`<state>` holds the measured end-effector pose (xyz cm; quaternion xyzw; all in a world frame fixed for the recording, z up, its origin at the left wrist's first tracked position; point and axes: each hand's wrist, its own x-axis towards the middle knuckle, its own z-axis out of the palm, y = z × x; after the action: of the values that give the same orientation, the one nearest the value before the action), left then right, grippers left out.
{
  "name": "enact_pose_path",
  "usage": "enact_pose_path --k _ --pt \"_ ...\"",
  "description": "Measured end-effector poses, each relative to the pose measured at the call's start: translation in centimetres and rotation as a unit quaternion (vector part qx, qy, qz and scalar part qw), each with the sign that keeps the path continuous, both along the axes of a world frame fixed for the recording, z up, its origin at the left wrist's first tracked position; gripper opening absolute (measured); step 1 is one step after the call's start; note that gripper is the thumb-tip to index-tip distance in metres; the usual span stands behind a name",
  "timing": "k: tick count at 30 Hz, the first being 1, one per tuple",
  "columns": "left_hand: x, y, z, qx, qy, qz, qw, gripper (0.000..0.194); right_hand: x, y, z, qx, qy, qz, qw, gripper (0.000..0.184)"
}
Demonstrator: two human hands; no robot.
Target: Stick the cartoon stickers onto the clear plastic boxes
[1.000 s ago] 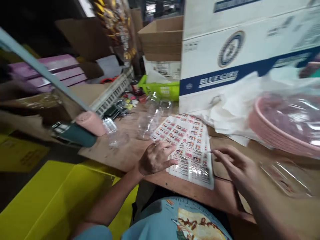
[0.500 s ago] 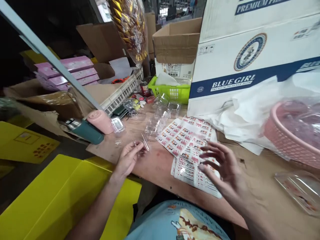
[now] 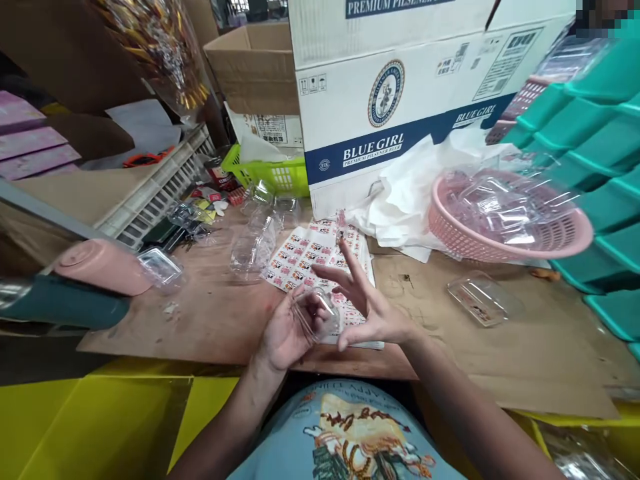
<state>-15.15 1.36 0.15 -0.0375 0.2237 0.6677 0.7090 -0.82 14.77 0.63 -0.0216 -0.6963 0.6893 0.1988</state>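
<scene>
My left hand (image 3: 285, 333) is curled around a small clear plastic box (image 3: 318, 315), which I hold tilted above the table's front edge. Close to its right side is my right hand (image 3: 373, 307), fingers spread and thumb low beside the box. A small printed patch shows at one raised fingertip; I cannot tell whether it is a sticker on the finger or part of the sheet behind. Sheets of printed stickers (image 3: 303, 257) lie under and beyond my hands, partly covered by them. Several clear plastic boxes (image 3: 254, 245) sit left of the sheets.
On the right are a finished-looking clear box with a sticker (image 3: 483, 300), a pink basket (image 3: 510, 250) of clear boxes and stacked teal bins (image 3: 610, 200). A large white carton (image 3: 345, 120) stands behind. A pink cup (image 3: 103, 265) and teal bottle (image 3: 70, 303) lie left.
My left hand left the sticker sheets, picked up a clear box on the left and brought it right, in front of my right hand. The view has swung right.
</scene>
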Motion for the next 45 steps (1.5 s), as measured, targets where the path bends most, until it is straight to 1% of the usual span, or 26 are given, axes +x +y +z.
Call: enact_pose_path --k 1,2,3,5,6,8,9,10,11,12,13,14,15,16,17,18,19,20,22,26,30,34,39,45 --pt "0.1 0.2 0.0 -0.002 -0.008 -0.001 1.0 0.034 0.1 0.1 -0.1 -0.009 0.006 0.017 1.0 0.14" --pt "0.2 0.3 0.1 0.001 -0.001 0.002 1.0 0.037 0.1 0.2 -0.3 -0.021 0.006 0.016 1.0 0.138" --pt "0.4 0.4 0.1 0.01 0.024 0.008 1.0 0.043 0.1 0.4 -0.5 -0.034 -0.002 0.001 0.999 0.135" --pt "1.0 0.5 0.2 0.038 0.125 0.016 0.991 0.057 0.0 0.7 -0.8 -0.041 -0.027 -0.047 0.998 0.129" --pt "1.3 0.5 0.1 0.046 0.192 0.026 0.98 0.057 0.0 1.0 -0.9 -0.027 -0.043 -0.064 0.997 0.128" --pt "2.0 0.5 -0.1 0.037 0.315 0.048 0.947 0.043 0.2 1.5 -1.0 0.036 -0.071 -0.088 0.993 0.124" --pt "2.2 0.6 -0.2 0.023 0.352 0.057 0.934 0.034 0.4 1.7 -0.8 0.078 -0.081 -0.109 0.988 0.121" --pt "2.3 0.6 -0.3 0.008 0.366 0.067 0.928 0.027 0.7 1.8 -0.5 0.116 -0.085 -0.138 0.98 0.118" --pt "2.3 0.8 -0.4 -0.003 0.359 0.077 0.93 0.022 1.1 1.8 0.0 0.138 -0.083 -0.171 0.972 0.116" --pt "2.2 0.9 -0.5 -0.007 0.339 0.085 0.937 0.02 1.7 1.6 0.5 0.134 -0.076 -0.198 0.968 0.112" --pt "2.1 1.0 -0.5 -0.006 0.316 0.093 0.944 0.018 2.3 1.3 1.1 0.101 -0.069 -0.206 0.971 0.108" --pt "1.9 1.1 -0.5 -0.001 0.298 0.1 0.949 0.018 3.1 0.8 1.7 0.04 -0.063 -0.187 0.98 0.103" --pt "1.8 1.2 -0.4 0.004 0.286 0.103 0.953 0.02 3.9 0.3 2.1 -0.039 -0.059 -0.14 0.988 0.097" --pt "1.8 1.2 -0.4 0.009 0.28 0.103 0.954 0.022 4.6 -0.3 2.4 -0.123 -0.058 -0.083 0.987 0.091" --pt "1.8 1.3 -0.4 0.014 0.279 0.098 0.955 0.025 5.3 -0.9 2.5 -0.199 -0.059 -0.028 0.978 0.086" --pt "1.9 1.3 -0.4 0.018 0.28 0.093 0.955 0.026 5.9 -1.5 2.4 -0.26 -0.06 0.014 0.964 0.083" --pt "2.0 1.4 -0.4 0.02 0.281 0.088 0.955 0.027 6.4 -2.0 2.1 -0.307 -0.063 0.038 0.949 0.081" --pt "2.2 1.5 -0.5 0.02 0.282 0.086 0.956 0.027 6.7 -2.3 1.8 -0.343 -0.067 0.05 0.936 0.08" --pt "2.7 1.6 -0.7 0.015 0.281 0.084 0.956 0.029 7.1 -2.8 0.9 -0.392 -0.072 0.06 0.915 0.077" --pt "3.2 1.7 -1.1 0.012 0.297 0.074 0.952 0.029 7.5 -2.7 -0.1 -0.442 -0.083 0.082 0.889 0.075" --pt "3.1 1.6 -1.0 0.007 0.323 0.074 0.943 0.023 7.7 -2.5 -0.1 -0.463 -0.104 0.083 0.876 0.075" --pt "3.0 1.5 -1.0 0.008 0.327 0.074 0.942 0.026 7.7 -2.4 -0.1 -0.471 -0.111 0.097 0.87 0.075" --pt "3.1 1.4 -0.9 0.018 0.332 0.064 0.941 0.022 7.6 -2.3 -0.3 -0.479 -0.118 0.096 0.864 0.073" --pt "3.1 1.4 -0.8 0.022 0.319 0.065 0.945 0.023 7.3 -2.2 0.2 -0.472 -0.135 0.082 0.867 0.073"
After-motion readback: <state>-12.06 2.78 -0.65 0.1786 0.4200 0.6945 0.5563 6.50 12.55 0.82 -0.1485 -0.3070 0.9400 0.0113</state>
